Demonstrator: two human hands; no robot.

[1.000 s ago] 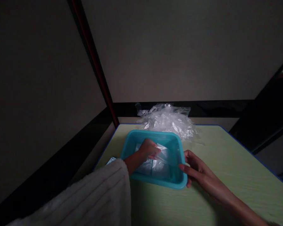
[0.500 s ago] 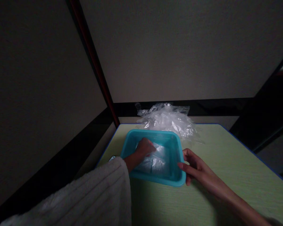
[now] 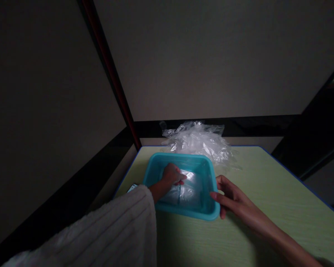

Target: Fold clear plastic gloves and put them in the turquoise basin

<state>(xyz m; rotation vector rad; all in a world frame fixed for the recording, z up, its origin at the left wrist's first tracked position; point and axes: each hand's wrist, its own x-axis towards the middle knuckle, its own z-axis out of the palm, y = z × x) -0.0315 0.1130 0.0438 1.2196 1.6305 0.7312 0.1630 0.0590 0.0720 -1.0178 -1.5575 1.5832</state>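
A pale wall (image 3: 211, 66) is filling the background, with a second, darker wall (image 3: 44, 89) meeting it at the left along a dark red strip (image 3: 107, 61). In front of them a light green table (image 3: 272, 185) with a blue edge is spreading toward the viewer. A pale, ribbed, fluffy sleeve (image 3: 114, 233) is covering most of the left arm. A turquoise tub (image 3: 183, 213) is sitting over the middle of the table, its open side facing up; whether its base is touching the tabletop cannot be told. Just behind the tub, a loose heap of clear plastic (image 3: 197, 144) is lying on the table near the back wall. Inside the tub, flat pieces of clear plastic (image 3: 189, 194) are covering much of the floor. The right hand (image 3: 231, 198) is holding the tub's right side, its thumb lying over the rim and its other fingers curling around the outside. The left hand (image 3: 172, 175) is resting inside the tub, above the plastic, its fingers bending narrowly together; whether they are gripping a piece cannot be told. A small flat object (image 3: 131, 188) is showing partly beside the tub's left side.
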